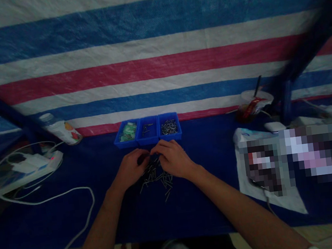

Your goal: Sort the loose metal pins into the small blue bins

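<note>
A heap of small dark metal pins [157,178] lies on the dark blue table cover [194,210]. My left hand [131,167] and my right hand [174,157] rest over the far side of the heap. Their fingertips meet in a pinch above the pins. What the fingers hold is too small to make out. Just beyond the hands stand three joined blue trays [148,130]. The left tray holds green pieces, the middle one a few pins, the right one many metal pins.
A white power strip [23,168] with cables lies at the left, and a white cable [74,216] loops toward the table's front edge. A lying bottle [62,131] sits back left. A cup with a straw [253,105] stands back right. A white bag [271,192] lies right. A striped tarp [158,60] hangs behind.
</note>
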